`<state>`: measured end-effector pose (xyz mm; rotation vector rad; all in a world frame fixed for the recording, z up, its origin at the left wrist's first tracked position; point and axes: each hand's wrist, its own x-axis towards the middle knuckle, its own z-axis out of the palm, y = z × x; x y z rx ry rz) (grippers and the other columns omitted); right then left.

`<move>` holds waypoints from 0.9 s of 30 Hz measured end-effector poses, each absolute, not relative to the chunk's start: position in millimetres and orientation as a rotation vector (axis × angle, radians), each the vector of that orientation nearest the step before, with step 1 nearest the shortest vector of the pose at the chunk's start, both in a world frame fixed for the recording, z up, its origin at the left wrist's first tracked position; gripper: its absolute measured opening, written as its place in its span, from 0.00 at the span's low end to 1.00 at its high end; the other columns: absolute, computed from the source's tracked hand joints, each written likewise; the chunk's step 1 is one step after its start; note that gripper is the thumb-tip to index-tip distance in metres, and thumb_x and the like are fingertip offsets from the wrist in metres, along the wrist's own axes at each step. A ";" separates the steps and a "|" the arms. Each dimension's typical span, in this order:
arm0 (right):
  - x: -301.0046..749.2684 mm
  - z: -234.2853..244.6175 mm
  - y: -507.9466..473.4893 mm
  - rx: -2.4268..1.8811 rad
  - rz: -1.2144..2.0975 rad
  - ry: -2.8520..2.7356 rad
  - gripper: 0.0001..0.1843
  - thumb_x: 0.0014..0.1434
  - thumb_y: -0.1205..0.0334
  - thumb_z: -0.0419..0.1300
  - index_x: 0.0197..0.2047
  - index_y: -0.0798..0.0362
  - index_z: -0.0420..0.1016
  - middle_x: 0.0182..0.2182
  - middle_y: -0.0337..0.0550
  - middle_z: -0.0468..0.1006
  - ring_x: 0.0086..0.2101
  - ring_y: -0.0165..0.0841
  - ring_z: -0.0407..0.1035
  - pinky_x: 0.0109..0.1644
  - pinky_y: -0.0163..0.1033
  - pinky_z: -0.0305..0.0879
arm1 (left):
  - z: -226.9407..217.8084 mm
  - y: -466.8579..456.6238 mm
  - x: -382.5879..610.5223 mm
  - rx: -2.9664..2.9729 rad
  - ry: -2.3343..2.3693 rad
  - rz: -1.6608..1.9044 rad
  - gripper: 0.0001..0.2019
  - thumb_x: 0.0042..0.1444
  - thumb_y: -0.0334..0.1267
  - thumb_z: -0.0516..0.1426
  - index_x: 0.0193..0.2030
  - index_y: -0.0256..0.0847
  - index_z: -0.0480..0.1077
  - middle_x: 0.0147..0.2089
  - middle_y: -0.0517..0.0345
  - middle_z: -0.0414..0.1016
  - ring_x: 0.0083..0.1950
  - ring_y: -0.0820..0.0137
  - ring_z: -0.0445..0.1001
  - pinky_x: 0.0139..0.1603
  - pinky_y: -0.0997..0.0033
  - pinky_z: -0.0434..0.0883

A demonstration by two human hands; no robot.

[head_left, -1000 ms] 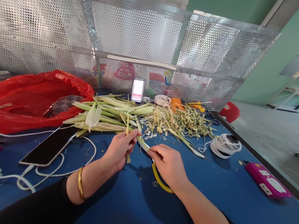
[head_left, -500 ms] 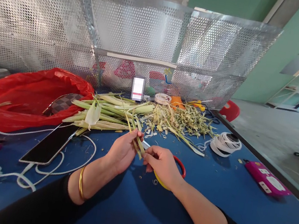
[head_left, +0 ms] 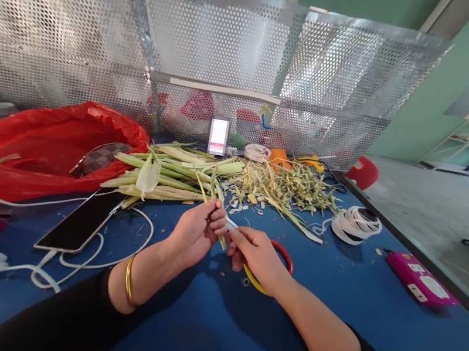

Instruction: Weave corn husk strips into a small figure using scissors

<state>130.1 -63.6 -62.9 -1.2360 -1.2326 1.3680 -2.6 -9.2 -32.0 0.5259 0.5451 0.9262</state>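
Note:
My left hand [head_left: 196,232] is closed around a few thin yellow-green strips of plant leaf [head_left: 223,241]. Their upper ends stick out above the fingers and their cut ends below. Close on its right, my right hand [head_left: 255,253] is closed, with a pair of scissors [head_left: 286,256] in it. The red and yellow handles show on either side of the palm, and a pale blade points toward my left fingers. Part of the scissors is covered by the hand. Beyond both hands lies a pile of long green and cream stalks and husks [head_left: 172,174].
Chopped plant scraps [head_left: 290,187] lie behind, right of centre. A white cord spool [head_left: 356,226] and a magenta box [head_left: 420,280] are at right. A red plastic bag [head_left: 42,151], a phone [head_left: 80,221] and white cables [head_left: 149,233] sit left. A perforated metal screen [head_left: 222,31] stands at the back.
My left fingers have curled further around the leaf strips. The right fingertips have come off the strips' lower ends and drawn slightly back to the right. The view has shifted a little.

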 end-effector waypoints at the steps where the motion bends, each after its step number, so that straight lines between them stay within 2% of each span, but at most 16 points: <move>1: 129.7 -63.2 -64.0 -1.248 1.361 -1.266 0.21 0.55 0.44 0.57 0.26 0.56 0.70 0.19 0.35 0.70 0.15 0.23 0.63 0.20 0.30 0.59 | -32.3 -10.0 -2.1 0.537 0.548 0.930 0.11 0.63 0.33 0.47 0.28 0.37 0.60 0.20 0.68 0.51 0.18 0.81 0.51 0.19 0.80 0.56; 4: 128.3 -62.7 -65.9 -1.302 1.351 -1.378 0.19 0.55 0.49 0.58 0.23 0.56 0.70 0.17 0.35 0.69 0.15 0.23 0.63 0.21 0.30 0.60 | -34.2 -13.2 0.0 0.570 0.549 0.931 0.10 0.63 0.34 0.48 0.29 0.38 0.60 0.21 0.67 0.51 0.18 0.80 0.52 0.19 0.79 0.57; 8: 128.1 -59.2 -68.2 -1.345 1.326 -1.428 0.15 0.57 0.55 0.56 0.25 0.56 0.72 0.18 0.35 0.70 0.15 0.22 0.62 0.19 0.28 0.57 | -34.8 -14.0 -0.1 0.576 0.535 0.922 0.11 0.63 0.36 0.49 0.29 0.37 0.61 0.22 0.67 0.53 0.19 0.80 0.53 0.20 0.79 0.59; 17: 133.1 -52.2 -73.8 -1.364 1.265 -1.592 0.14 0.58 0.58 0.53 0.24 0.55 0.70 0.18 0.34 0.67 0.14 0.22 0.60 0.19 0.27 0.55 | -22.9 16.0 -21.8 0.490 0.547 1.084 0.16 0.65 0.34 0.43 0.25 0.38 0.58 0.21 0.66 0.56 0.20 0.79 0.59 0.27 0.74 0.69; 19: 133.5 -51.7 -74.7 -1.362 1.260 -1.610 0.14 0.59 0.58 0.53 0.24 0.55 0.70 0.18 0.34 0.66 0.15 0.22 0.60 0.19 0.27 0.56 | -22.5 19.0 -25.6 0.447 0.558 1.062 0.17 0.66 0.34 0.43 0.24 0.38 0.58 0.19 0.67 0.53 0.17 0.80 0.56 0.21 0.77 0.65; 21: 133.3 -52.3 -75.5 -1.370 1.250 -1.635 0.14 0.59 0.59 0.53 0.25 0.55 0.71 0.17 0.34 0.67 0.15 0.22 0.61 0.20 0.27 0.57 | -22.4 19.8 -27.9 0.407 0.550 1.012 0.18 0.66 0.35 0.42 0.22 0.39 0.56 0.17 0.69 0.47 0.14 0.81 0.50 0.14 0.80 0.56; 23: 132.8 -54.0 -76.1 -1.389 1.215 -1.676 0.14 0.59 0.59 0.53 0.25 0.55 0.71 0.18 0.35 0.67 0.15 0.23 0.62 0.20 0.28 0.57 | -22.1 19.3 -28.5 0.397 0.522 0.996 0.19 0.66 0.37 0.43 0.22 0.39 0.56 0.17 0.70 0.44 0.13 0.81 0.46 0.11 0.80 0.50; 24: 132.5 -55.1 -76.2 -1.397 1.186 -1.698 0.14 0.59 0.59 0.53 0.25 0.54 0.71 0.18 0.35 0.68 0.15 0.24 0.62 0.20 0.28 0.57 | -21.9 18.7 -27.9 0.407 0.507 1.006 0.19 0.65 0.39 0.44 0.22 0.38 0.58 0.17 0.70 0.45 0.13 0.81 0.47 0.11 0.80 0.50; 27: 132.2 -58.4 -75.5 -1.411 1.101 -1.746 0.14 0.59 0.59 0.53 0.25 0.54 0.70 0.18 0.35 0.69 0.16 0.25 0.63 0.20 0.28 0.56 | -22.8 14.7 -23.1 0.467 0.487 1.042 0.13 0.63 0.37 0.48 0.30 0.35 0.66 0.20 0.66 0.56 0.18 0.80 0.58 0.18 0.81 0.63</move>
